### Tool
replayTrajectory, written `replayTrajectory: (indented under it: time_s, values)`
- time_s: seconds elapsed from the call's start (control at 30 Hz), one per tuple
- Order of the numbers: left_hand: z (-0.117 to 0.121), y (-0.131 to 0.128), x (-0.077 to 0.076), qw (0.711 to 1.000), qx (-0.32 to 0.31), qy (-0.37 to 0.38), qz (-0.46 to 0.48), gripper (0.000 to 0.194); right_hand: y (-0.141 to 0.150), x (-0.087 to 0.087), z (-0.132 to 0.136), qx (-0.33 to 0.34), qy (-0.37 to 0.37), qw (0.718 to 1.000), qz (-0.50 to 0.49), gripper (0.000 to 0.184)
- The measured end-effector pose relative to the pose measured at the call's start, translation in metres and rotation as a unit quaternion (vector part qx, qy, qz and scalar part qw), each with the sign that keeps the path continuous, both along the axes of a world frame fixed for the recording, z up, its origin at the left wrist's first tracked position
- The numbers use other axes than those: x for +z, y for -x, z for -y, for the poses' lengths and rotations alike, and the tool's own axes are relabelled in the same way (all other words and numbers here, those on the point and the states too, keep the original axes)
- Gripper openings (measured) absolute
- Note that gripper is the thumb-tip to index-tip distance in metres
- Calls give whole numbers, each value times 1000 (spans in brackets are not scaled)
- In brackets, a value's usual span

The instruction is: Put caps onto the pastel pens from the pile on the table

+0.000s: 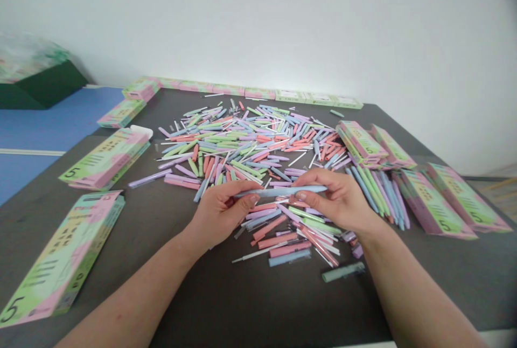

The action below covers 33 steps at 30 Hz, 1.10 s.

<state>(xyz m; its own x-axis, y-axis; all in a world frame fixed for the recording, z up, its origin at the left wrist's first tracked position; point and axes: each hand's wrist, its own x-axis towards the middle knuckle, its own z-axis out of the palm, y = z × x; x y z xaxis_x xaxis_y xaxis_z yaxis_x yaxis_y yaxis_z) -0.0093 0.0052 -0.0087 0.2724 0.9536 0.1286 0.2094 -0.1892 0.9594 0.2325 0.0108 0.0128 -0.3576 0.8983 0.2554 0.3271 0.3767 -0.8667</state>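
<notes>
A light blue pen (278,192) lies level across the gap between my hands, above a wide heap of pen parts (250,138). My left hand (226,208) pinches its left end between thumb and fingers. On the other end, my right hand (333,197) is closed with thumb and fingertips, and the pale tip pokes out past the thumb. Below the pen lie loose pink and blue barrels, clear-ended caps and thin white refills (258,253). A grey-green cap piece (343,271) sits near my right forearm.
Patterned pen boxes (107,159) stand along the left side, with a nearer one (64,251) at the front left. More boxes (436,202) lie at the right, beside a row of assembled-looking pens (377,192). Boxes (228,89) line the back edge; a dark green bin (44,87) is far left.
</notes>
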Motion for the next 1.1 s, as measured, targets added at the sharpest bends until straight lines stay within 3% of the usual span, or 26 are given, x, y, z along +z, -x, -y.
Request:
replayTrajectory:
  time_s: [0.17,0.37,0.6,0.73,0.9,1.1]
  values:
    - [-2,2,-2,995,9,-78,-56,25,4,-3,-1,-7,53,998,-30,22]
    - [-9,5,-6,967,-28,-204,-153,22,5,-3,-3,-22,55,998,-9,24]
    - [-5,0,-4,940,-106,-237,-223,23,17,-10,-3,16,53,997,51,24]
    - [-4,0,-2,929,-114,-238,-258,27,20,-14,-4,31,66,995,63,27]
    - [-5,1,-2,938,-114,-223,-241,27,13,-8,-4,59,88,994,10,21]
    - [-5,1,-1,947,-110,-212,-216,25,4,-7,-6,24,79,997,-3,18]
